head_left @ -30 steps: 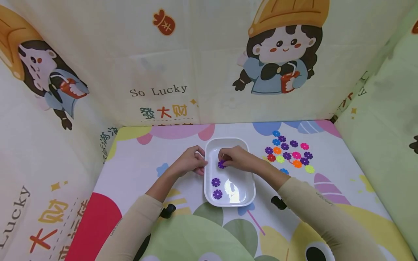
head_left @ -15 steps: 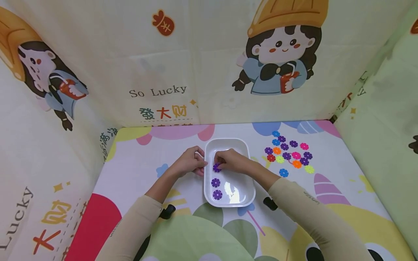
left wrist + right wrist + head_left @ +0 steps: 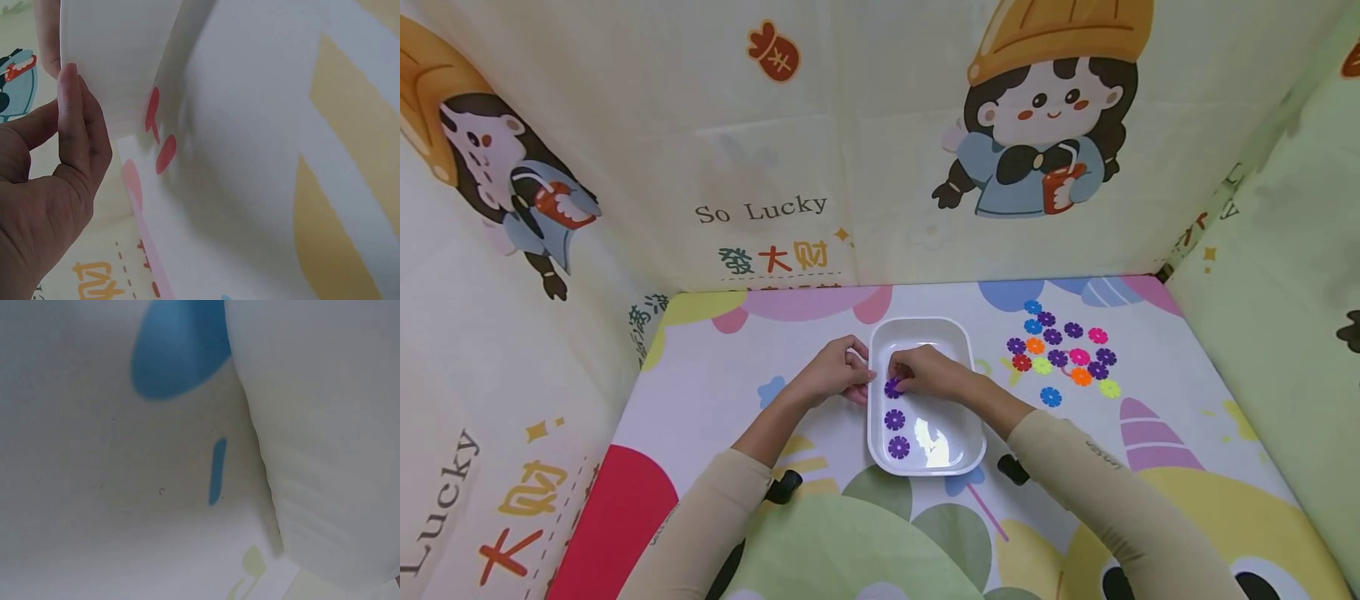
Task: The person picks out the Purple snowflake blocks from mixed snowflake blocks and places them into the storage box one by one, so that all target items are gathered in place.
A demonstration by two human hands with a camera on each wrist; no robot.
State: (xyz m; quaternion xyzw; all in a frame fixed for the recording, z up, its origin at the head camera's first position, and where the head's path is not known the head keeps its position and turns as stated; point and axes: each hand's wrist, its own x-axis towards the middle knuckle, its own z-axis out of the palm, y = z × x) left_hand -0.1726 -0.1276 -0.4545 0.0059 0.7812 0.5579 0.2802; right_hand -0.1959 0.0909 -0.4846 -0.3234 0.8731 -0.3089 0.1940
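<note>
A white tray (image 3: 955,454) lies on the patterned table. My left hand (image 3: 835,372) holds its left rim with thumb and fingers; in the left wrist view that hand (image 3: 69,162) is at the tray's white side wall (image 3: 112,69). Inside the tray my right hand (image 3: 928,372) pinches a purple flower piece (image 3: 892,388) near the left wall, and its fingers partly cover the piece. Below it lie two more purple flower pieces, one (image 3: 894,419) above the other (image 3: 898,447). The right wrist view shows the tray's outer wall (image 3: 325,437) but hardly any of the hand.
Right of the tray, loose flower pieces are scattered in purple, blue, orange, pink, red and yellow, among them a blue one (image 3: 1051,397) nearest the front. A printed cloth wall (image 3: 895,208) stands behind the table (image 3: 715,358).
My right hand has moved left and slightly toward me within the tray, bringing the purple piece closer to the left wall and the other two. The left hand has stayed at the rim.
</note>
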